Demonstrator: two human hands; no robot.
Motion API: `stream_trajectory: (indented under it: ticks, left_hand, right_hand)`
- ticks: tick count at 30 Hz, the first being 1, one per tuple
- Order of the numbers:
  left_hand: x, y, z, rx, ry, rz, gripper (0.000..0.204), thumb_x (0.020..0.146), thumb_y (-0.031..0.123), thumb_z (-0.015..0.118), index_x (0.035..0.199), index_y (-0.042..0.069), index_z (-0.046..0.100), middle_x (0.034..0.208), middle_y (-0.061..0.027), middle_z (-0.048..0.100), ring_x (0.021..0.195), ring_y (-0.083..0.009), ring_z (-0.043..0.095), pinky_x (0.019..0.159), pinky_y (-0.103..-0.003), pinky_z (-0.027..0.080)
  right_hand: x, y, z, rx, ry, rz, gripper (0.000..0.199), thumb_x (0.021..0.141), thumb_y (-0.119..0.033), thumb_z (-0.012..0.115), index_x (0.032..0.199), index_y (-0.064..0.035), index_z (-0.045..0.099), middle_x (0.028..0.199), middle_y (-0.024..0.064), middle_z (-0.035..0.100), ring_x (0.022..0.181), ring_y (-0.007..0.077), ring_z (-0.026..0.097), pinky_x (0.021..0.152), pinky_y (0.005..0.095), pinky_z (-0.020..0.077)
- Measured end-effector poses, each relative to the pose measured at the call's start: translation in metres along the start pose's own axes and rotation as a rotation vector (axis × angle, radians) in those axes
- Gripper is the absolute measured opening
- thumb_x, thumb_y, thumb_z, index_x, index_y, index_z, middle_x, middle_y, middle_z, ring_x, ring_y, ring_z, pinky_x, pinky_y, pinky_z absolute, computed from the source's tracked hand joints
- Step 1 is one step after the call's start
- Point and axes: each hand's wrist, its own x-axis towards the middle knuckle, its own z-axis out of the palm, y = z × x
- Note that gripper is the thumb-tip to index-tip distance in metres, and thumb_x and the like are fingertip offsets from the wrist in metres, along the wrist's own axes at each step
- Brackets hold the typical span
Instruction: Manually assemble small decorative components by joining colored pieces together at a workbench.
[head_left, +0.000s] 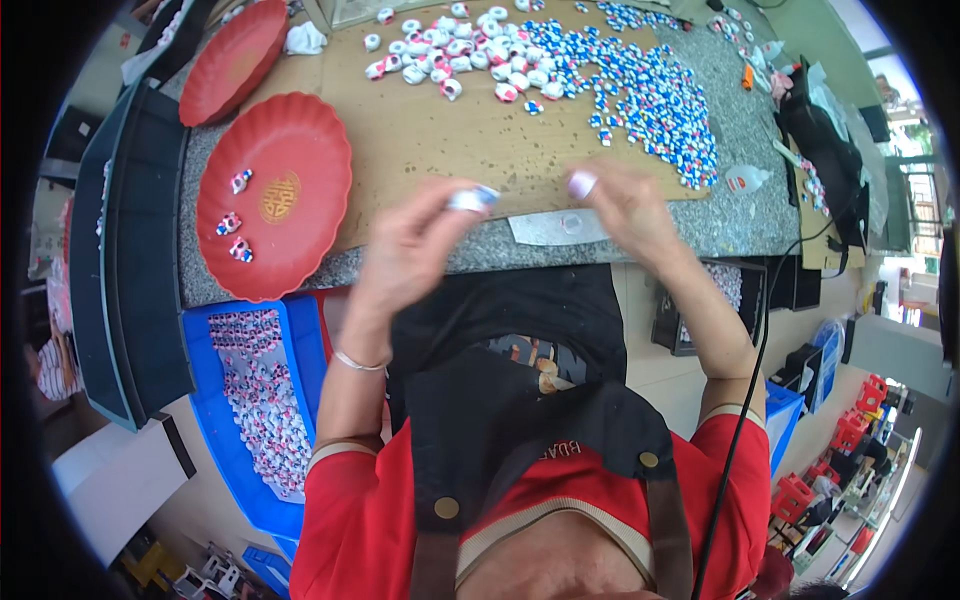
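My left hand (405,245) pinches a small blue-and-white figure piece (475,198) above the front edge of the worktop. Opposite it, a short gap away, my right hand (635,210) grips a small white and pinkish-purple piece (582,183); blur hides its detail. At the back of a cardboard sheet (420,165) lies a heap of hollow white-and-pink head-like pieces (470,50). To their right spreads a large pile of tiny blue-and-white pieces (650,100). Three small figures (229,223) with white, pink and blue parts rest on the scalloped red plate (320,145) at left.
A second red plate (225,70) stands farther back left. Below the left worktop edge, a blue bin (215,400) holds many white-and-pink pieces. A flat pale card (540,229) lies at the front edge, a small clear bottle (746,179) at right. A black cable (765,330) hangs at right.
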Motion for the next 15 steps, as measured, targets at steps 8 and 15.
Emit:
stream_trajectory:
  ticks: [8, 15]
  left_hand:
    - [0.009, 0.002, -0.089, 1.214, 0.501, 0.256, 0.031, 0.077, -0.001, 0.064, 0.108, 0.000, 0.063, 0.105, -0.0187, 0.060, 0.103, -0.0357, 0.057, 0.091, -0.043, 0.046]
    - [0.108, -0.042, -0.007, 0.919, 0.309, 0.148, 0.023, 0.082, 0.013, 0.066, 0.101, 0.002, 0.061, 0.103, -0.0202, 0.060, 0.093, -0.0409, 0.061, 0.077, -0.048, 0.051]
  right_hand:
    - [0.028, 0.076, -0.020, -0.475, -0.021, -0.028, 0.017, 0.082, -0.004, 0.064, 0.099, -0.0023, 0.065, 0.092, 0.0168, 0.066, 0.086, 0.0360, 0.064, 0.075, 0.0427, 0.0513]
    - [0.018, 0.050, -0.024, -0.305, -0.020, 0.157, 0.018, 0.079, -0.001, 0.063, 0.097, -0.0013, 0.066, 0.090, 0.0165, 0.063, 0.078, 0.0352, 0.064, 0.071, 0.0417, 0.0502]
